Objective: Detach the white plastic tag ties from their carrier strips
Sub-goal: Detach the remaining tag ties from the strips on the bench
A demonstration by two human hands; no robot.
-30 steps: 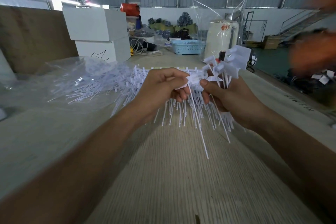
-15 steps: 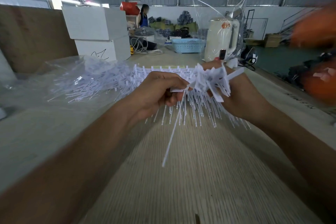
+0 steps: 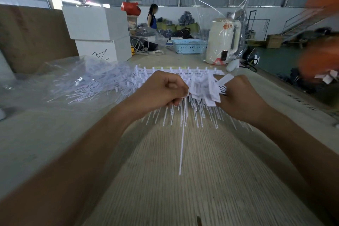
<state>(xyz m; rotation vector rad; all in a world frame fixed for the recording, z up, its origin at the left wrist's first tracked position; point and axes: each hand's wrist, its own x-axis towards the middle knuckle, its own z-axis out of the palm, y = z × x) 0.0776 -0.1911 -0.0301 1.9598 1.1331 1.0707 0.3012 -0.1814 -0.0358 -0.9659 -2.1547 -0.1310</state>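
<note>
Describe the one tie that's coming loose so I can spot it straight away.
Start at the two hands over the wooden table. Between the left hand and the right hand hangs a fringe of white ties. The loose tie drops from the left hand's fingers; it alone reaches far below the short ends beside it.

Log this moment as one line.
left hand: pinches one tie | right hand: grips tie bunch | loose ties: left on table
</note>
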